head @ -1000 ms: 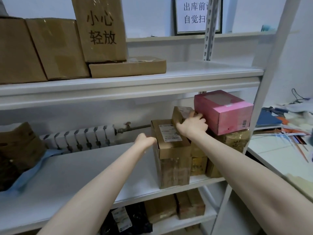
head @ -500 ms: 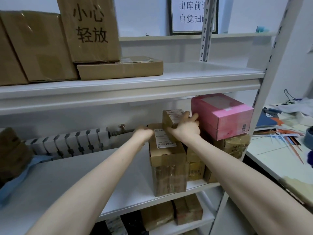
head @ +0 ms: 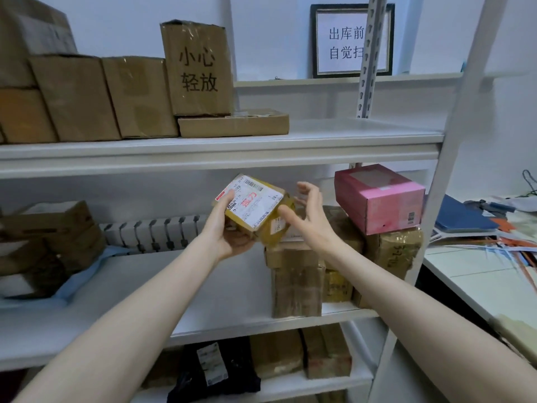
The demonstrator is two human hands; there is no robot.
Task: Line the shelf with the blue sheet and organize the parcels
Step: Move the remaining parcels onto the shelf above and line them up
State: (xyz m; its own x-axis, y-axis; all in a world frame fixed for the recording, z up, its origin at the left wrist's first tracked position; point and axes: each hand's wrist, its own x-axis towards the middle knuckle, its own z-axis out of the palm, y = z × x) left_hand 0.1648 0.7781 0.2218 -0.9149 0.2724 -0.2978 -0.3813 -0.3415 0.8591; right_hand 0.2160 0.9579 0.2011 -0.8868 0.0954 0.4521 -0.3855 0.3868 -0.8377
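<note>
1. Head view: our left hand point(head: 232, 237) grips a small labelled parcel point(head: 252, 207) from beneath, raised above the middle shelf point(head: 203, 289).
2. Our right hand point(head: 309, 219) hovers beside it, fingers spread, holding nothing.
3. The blue sheet point(head: 87, 269) covers only the shelf's left end; we should steady the parcel with both hands before moving it.

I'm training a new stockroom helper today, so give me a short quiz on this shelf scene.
1. True or false: the left hand holds the small labelled parcel up off the shelf.
2. What does the pink box rest on? A) brown parcels B) a bare shelf board C) the radiator
3. Fill in: the blue sheet lies under parcels at the ___ end of the middle shelf.
Key: 1 true; 2 A; 3 left.
</note>
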